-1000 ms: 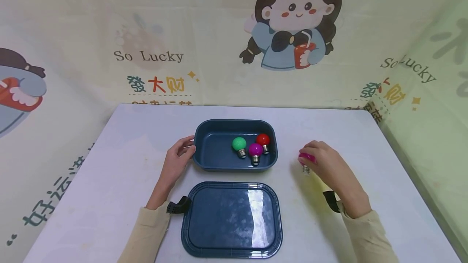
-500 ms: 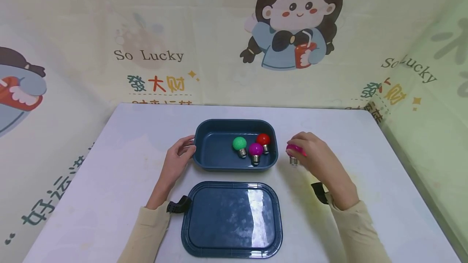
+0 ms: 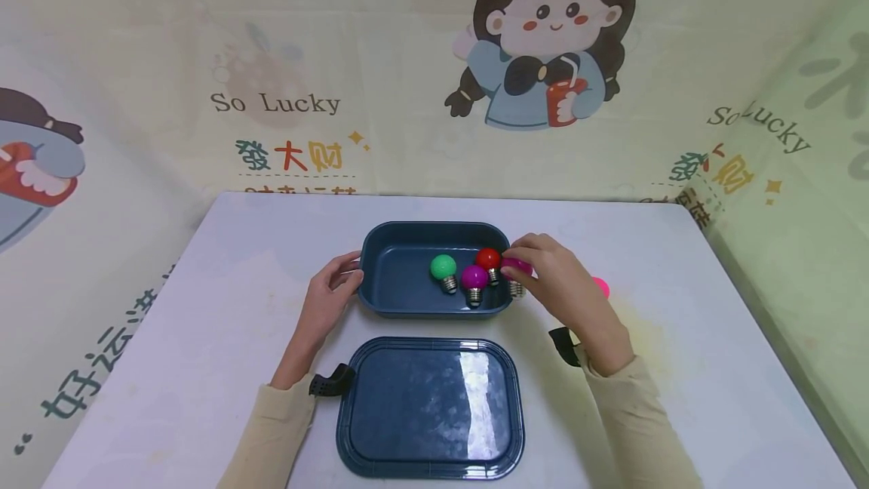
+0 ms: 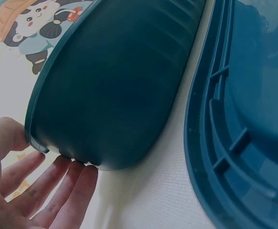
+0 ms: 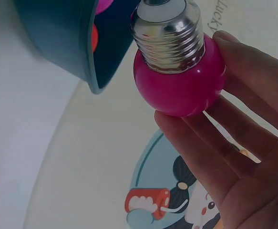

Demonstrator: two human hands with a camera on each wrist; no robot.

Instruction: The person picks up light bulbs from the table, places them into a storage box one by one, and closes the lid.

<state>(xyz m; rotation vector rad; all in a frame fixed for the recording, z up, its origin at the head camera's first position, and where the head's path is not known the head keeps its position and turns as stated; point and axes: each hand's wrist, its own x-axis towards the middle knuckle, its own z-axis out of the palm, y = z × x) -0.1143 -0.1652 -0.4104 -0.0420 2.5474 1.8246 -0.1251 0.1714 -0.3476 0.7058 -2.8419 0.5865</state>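
My right hand (image 3: 566, 289) pinches a magenta light bulb (image 3: 518, 267) by its globe, metal screw base downward in the head view, at the right rim of a dark blue box (image 3: 397, 270). In the right wrist view the thumb and fingertips touch the magenta globe (image 5: 177, 93), close beside the box wall (image 5: 65, 38). Inside the box lie a green bulb (image 3: 443, 266), a purple bulb (image 3: 474, 277) and a red bulb (image 3: 487, 258). My left hand (image 3: 329, 296) touches the box's left end, its fingertips against the outer wall (image 4: 110, 90) with fingers fairly straight.
A dark blue lid (image 3: 428, 406) lies on the white table (image 3: 204, 338) in front of the box. Behind my right wrist shows a pink round thing (image 3: 601, 287), mostly hidden. A printed cloth (image 3: 400, 59) hangs behind and at both sides.
My right hand has carried the magenta bulb leftward to the box's right rim. The pink round thing on the table has come into sight behind it. My left hand stays put.
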